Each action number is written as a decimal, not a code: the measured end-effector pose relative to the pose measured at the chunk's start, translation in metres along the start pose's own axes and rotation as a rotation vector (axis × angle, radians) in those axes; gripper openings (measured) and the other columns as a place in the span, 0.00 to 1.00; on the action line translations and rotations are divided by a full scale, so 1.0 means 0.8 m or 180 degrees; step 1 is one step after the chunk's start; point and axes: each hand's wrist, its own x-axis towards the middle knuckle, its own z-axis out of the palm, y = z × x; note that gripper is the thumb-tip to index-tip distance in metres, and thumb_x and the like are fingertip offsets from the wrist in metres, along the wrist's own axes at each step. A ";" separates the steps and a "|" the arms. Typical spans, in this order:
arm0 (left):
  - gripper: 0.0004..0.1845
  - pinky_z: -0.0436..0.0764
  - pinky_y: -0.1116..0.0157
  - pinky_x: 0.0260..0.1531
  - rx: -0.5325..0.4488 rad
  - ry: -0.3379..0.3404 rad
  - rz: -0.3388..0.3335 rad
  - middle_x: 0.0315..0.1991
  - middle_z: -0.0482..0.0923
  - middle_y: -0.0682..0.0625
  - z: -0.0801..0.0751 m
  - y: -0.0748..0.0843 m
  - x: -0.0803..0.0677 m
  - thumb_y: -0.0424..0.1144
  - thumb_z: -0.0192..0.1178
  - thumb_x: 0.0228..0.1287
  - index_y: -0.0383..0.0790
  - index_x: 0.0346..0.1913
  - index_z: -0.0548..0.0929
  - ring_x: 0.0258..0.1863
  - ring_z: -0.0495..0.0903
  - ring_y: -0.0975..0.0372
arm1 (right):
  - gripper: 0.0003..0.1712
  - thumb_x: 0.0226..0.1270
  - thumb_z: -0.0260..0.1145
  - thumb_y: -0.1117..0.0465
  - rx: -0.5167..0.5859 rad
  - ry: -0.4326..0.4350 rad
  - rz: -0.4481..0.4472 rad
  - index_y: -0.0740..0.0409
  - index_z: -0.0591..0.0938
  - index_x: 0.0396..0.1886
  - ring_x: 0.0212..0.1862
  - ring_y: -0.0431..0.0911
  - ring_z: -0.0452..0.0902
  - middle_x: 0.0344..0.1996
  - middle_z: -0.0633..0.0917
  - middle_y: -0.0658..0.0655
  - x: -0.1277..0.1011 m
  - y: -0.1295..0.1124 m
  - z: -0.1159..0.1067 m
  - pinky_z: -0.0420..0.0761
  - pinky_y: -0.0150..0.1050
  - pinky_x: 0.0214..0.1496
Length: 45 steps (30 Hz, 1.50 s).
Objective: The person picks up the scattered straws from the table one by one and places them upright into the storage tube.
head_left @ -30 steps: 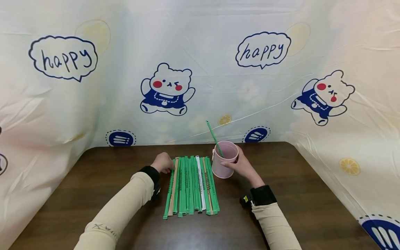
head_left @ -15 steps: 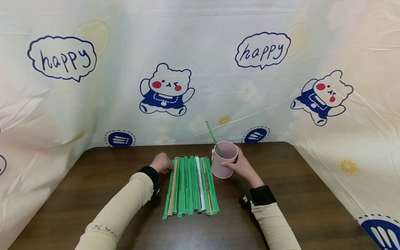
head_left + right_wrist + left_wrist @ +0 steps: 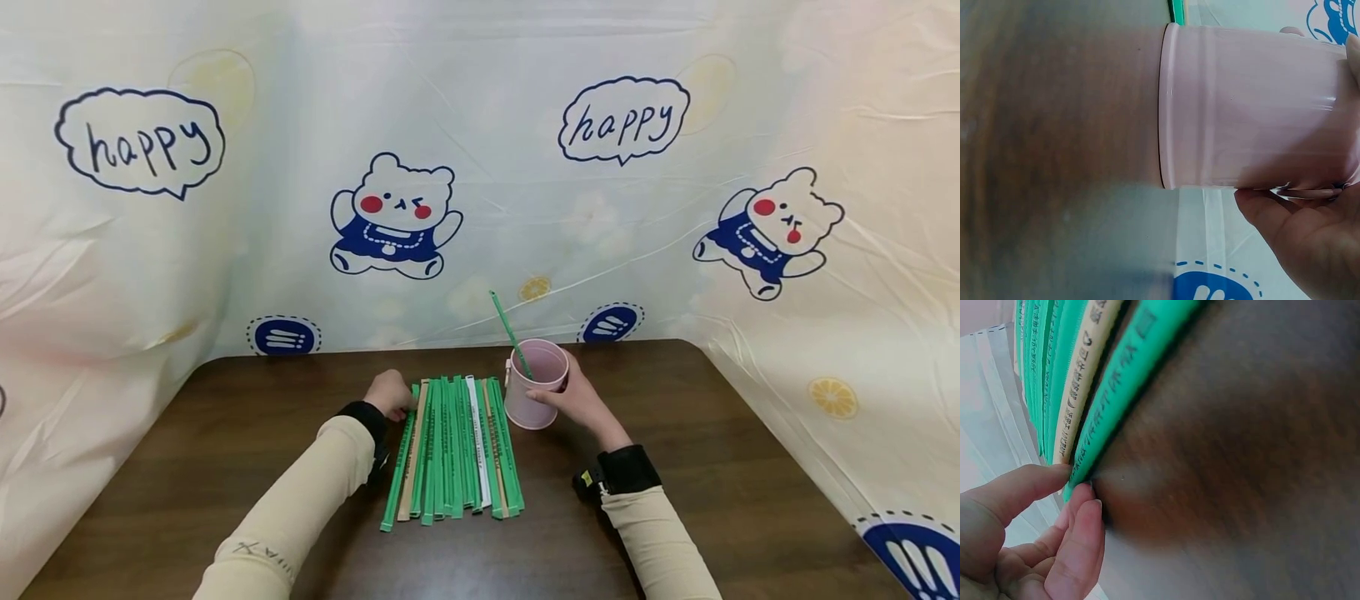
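Note:
My left hand (image 3: 390, 395) pinches the far end of the leftmost green wrapped straw (image 3: 1110, 400) between thumb and fingers. That straw lies on the table at the left edge of a row of wrapped straws (image 3: 450, 450), mostly green with a few tan and one white. My right hand (image 3: 576, 396) grips a pink cup (image 3: 531, 408) around its side, thumb across the front. The cup stands upright just right of the row. A single green straw (image 3: 504, 321) leans inside it, its top tilted left. Only the cup's outer wall and base show in the right wrist view.
The brown wooden table (image 3: 637, 533) has its far edge just behind the cup and hands. A pale cloth (image 3: 495, 208) printed with bears and lettering hangs behind it and along both sides.
The near end of the leftmost green straw has swung slightly left, away from the tan one beside it. My right hand and the cup stay in place; the head view has shifted slightly.

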 end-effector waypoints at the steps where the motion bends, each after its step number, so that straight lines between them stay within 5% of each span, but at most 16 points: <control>1: 0.07 0.86 0.66 0.23 -0.0004 0.0006 -0.0013 0.21 0.73 0.48 0.001 -0.001 0.002 0.26 0.64 0.63 0.31 0.27 0.81 0.18 0.79 0.61 | 0.56 0.63 0.77 0.56 0.0011 0.0001 -0.0003 0.58 0.50 0.80 0.75 0.62 0.64 0.75 0.65 0.67 0.000 0.000 0.000 0.69 0.63 0.77; 20: 0.15 0.80 0.69 0.19 0.0033 -0.0073 -0.0010 0.16 0.71 0.49 -0.007 -0.003 -0.011 0.27 0.61 0.65 0.38 0.19 0.74 0.16 0.76 0.62 | 0.56 0.64 0.76 0.54 -0.0007 -0.0054 0.0006 0.60 0.50 0.80 0.74 0.63 0.64 0.75 0.65 0.68 -0.004 0.000 0.007 0.69 0.64 0.76; 30: 0.10 0.89 0.60 0.33 0.0183 -0.0068 0.0097 0.19 0.76 0.48 -0.044 0.016 -0.002 0.31 0.62 0.68 0.32 0.27 0.80 0.23 0.85 0.55 | 0.56 0.65 0.75 0.56 -0.0006 -0.0031 0.0001 0.59 0.49 0.80 0.75 0.64 0.64 0.75 0.65 0.69 -0.004 -0.001 0.003 0.69 0.64 0.76; 37: 0.17 0.81 0.66 0.28 -0.0057 -0.0114 0.0332 0.20 0.74 0.51 -0.072 0.035 -0.003 0.30 0.58 0.68 0.38 0.19 0.75 0.21 0.76 0.61 | 0.55 0.66 0.74 0.59 0.0026 -0.0101 0.0028 0.65 0.47 0.80 0.75 0.66 0.62 0.75 0.63 0.72 -0.010 -0.022 -0.002 0.67 0.65 0.77; 41: 0.10 0.84 0.68 0.32 -0.0299 -0.0119 0.0478 0.43 0.83 0.38 -0.084 0.046 -0.001 0.31 0.57 0.71 0.25 0.38 0.85 0.29 0.81 0.60 | 0.54 0.66 0.73 0.61 0.0048 -0.0168 0.0070 0.68 0.48 0.80 0.75 0.67 0.62 0.74 0.63 0.74 -0.023 -0.047 -0.008 0.68 0.65 0.76; 45: 0.20 0.89 0.63 0.47 -0.0456 -0.0021 0.0751 0.61 0.77 0.28 -0.099 0.066 -0.004 0.33 0.55 0.74 0.21 0.62 0.77 0.40 0.86 0.58 | 0.52 0.67 0.72 0.64 0.0064 -0.0150 0.0040 0.69 0.49 0.79 0.75 0.67 0.63 0.74 0.63 0.74 -0.029 -0.057 -0.008 0.68 0.64 0.77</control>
